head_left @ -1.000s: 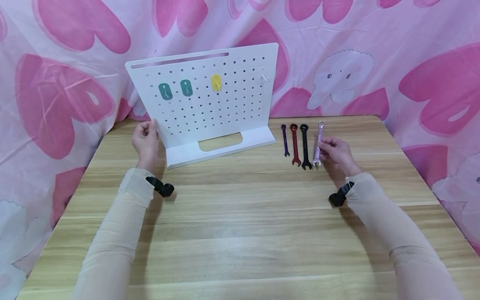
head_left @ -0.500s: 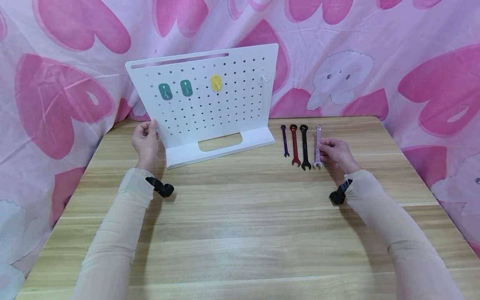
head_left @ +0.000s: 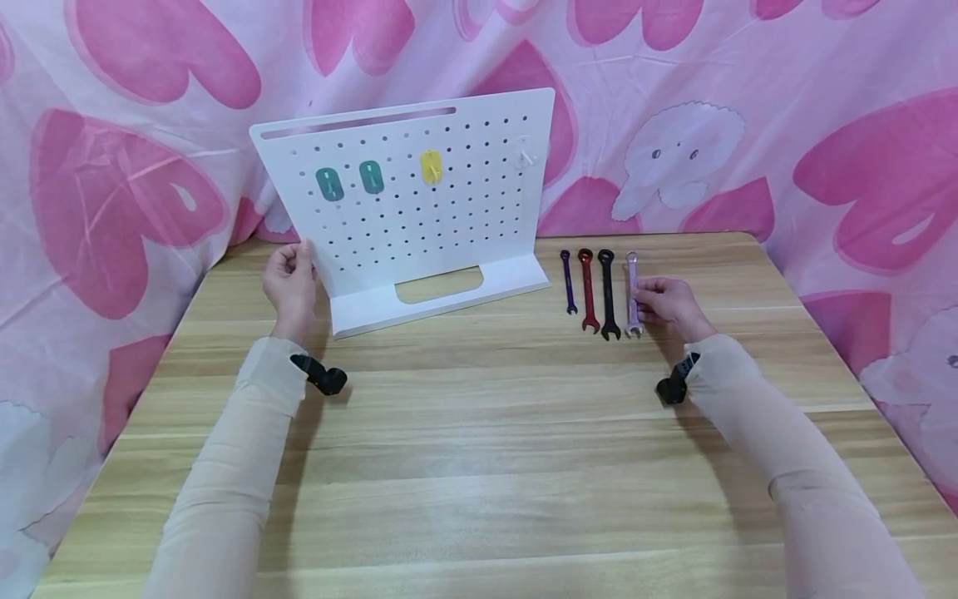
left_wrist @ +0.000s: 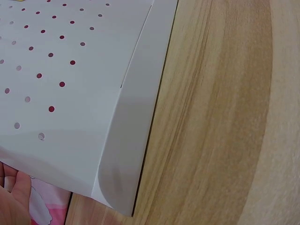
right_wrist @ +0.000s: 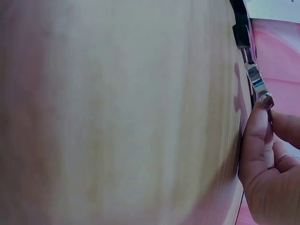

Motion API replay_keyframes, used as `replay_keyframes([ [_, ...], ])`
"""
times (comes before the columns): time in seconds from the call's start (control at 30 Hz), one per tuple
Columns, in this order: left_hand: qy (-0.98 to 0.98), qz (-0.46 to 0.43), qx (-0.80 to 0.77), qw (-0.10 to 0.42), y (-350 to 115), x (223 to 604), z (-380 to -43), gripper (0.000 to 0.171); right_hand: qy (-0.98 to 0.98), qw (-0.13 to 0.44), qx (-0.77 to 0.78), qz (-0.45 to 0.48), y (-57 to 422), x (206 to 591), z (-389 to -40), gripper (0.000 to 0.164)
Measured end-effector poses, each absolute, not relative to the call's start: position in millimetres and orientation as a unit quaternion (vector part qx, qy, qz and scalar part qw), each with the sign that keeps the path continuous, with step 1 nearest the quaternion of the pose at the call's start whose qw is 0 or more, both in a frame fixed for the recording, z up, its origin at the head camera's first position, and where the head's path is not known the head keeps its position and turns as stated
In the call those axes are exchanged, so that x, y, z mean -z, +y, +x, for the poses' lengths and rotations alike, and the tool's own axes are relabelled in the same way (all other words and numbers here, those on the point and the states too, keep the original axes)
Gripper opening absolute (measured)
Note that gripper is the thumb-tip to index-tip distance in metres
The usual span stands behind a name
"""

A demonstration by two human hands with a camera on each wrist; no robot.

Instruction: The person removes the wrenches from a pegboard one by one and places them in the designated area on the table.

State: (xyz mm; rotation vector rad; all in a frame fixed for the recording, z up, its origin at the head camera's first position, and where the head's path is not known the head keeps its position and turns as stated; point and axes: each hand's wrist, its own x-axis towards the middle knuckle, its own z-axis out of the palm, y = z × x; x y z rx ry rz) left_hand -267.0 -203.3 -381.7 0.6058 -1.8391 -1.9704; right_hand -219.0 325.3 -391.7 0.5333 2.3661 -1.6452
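At the left edge of a white pegboard [head_left: 464, 216], my left hand [head_left: 290, 283] grips the board's side with curled fingers. The left wrist view shows part of that hand [left_wrist: 16, 199] against the board's edge; the fingers' far side is hidden. My right hand [head_left: 669, 304] pinches a lilac combination wrench [head_left: 632, 291] by its shank. The wrench stands to the right of a black wrench [head_left: 609, 291], roughly parallel to it. Left of these lie a red wrench [head_left: 588, 291] and a smaller purple wrench [head_left: 569, 283]. In the right wrist view, thumb and finger meet at the wrench's end [right_wrist: 266, 101].
Two green hooks [head_left: 329, 184], a yellow hook [head_left: 431, 167] and a clear hook [head_left: 525, 155] are fixed on the pegboard. Wooden tabletop [head_left: 479, 449] stretches in front of the board. A pink patterned cloth [head_left: 674, 83] hangs behind the table.
The lilac wrench has come slightly left and nearer to me in my right hand, its ring end dropping into line with the other wrenches. My left hand and the pegboard have stayed put.
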Motion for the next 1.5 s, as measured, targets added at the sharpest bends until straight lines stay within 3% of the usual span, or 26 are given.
replay_keyframes([
  [0.13,-0.658,0.216,0.696,0.189,-202.9,381.5,-266.4,0.023,0.803,0.109,0.558,0.178,325.0,392.9,-220.8,0.032],
  [0.43,-0.659,0.214,0.698,0.181,-203.1,380.9,-265.3,0.027,0.801,0.113,0.557,0.189,325.1,391.4,-224.3,0.019],
  [1.5,-0.654,0.215,0.702,0.181,-203.4,379.7,-265.0,0.025,0.831,0.119,0.507,0.196,319.6,389.9,-231.9,0.031],
])
